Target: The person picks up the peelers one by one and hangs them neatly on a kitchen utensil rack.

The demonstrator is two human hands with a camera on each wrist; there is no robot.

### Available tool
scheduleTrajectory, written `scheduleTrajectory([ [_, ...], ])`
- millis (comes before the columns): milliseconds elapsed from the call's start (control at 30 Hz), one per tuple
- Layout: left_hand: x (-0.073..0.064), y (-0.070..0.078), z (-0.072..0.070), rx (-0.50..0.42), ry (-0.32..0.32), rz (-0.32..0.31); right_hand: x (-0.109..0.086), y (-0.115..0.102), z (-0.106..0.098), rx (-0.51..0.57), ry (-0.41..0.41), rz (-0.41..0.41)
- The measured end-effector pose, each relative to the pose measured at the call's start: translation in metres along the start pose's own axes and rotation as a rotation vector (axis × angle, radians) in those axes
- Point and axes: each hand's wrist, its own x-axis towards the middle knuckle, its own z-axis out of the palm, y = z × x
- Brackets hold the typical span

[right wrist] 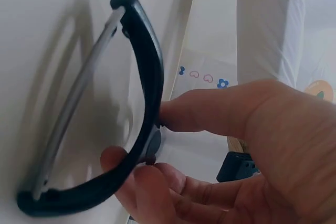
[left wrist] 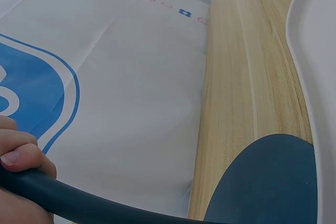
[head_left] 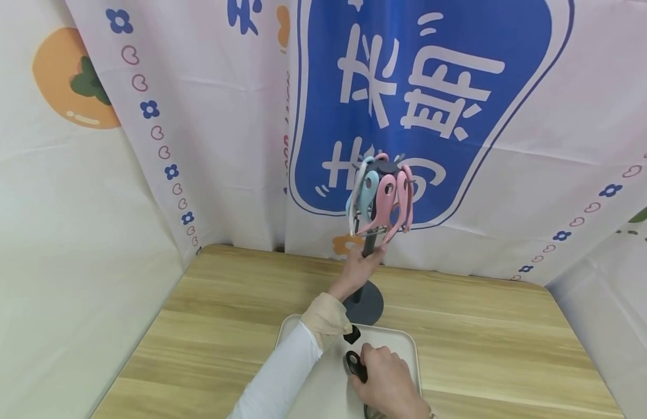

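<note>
My left hand (head_left: 357,267) grips the dark pole (left wrist: 79,198) of an upright stand, just below its top. Around that top hang several Y-shaped peelers by the holes in their handles, including a pink peeler (head_left: 384,198) and a light blue peeler (head_left: 368,189). The stand's round dark base (head_left: 372,308) sits on the table behind the tray. In my right hand (head_left: 388,378) is a black Y-shaped peeler (right wrist: 153,66), pinched between thumb and fingers close over the tray. Its metal blade (right wrist: 79,93) faces away from the palm, and the holed handle end (head_left: 356,366) points up-left in the head view.
A pale tray (head_left: 323,387) with a raised rim lies at the near side of the wooden table (head_left: 486,337). Behind the table hangs a printed cloth (head_left: 240,145), close to the stand. A small black object (head_left: 352,334) shows beside my left cuff.
</note>
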Motion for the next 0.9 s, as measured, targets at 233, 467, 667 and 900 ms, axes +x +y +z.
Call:
scheduleTrajectory([
  [233, 0.0, -0.002, 0.0, -0.01, 0.0, 0.013, -0.001, 0.004, -0.007, 0.001, 0.031, -0.003],
  [467, -0.002, -0.001, -0.001, -0.009, -0.007, 0.011, -0.001, 0.01, -0.022, -0.01, 0.058, 0.028],
  [667, -0.002, 0.0, -0.001, -0.013, -0.005, 0.01, 0.001, 0.017, -0.033, -0.022, 0.084, 0.065],
  [900, -0.002, 0.002, 0.001, -0.009, 0.003, -0.002, 0.001, 0.03, -0.046, -0.007, 0.114, 0.078],
])
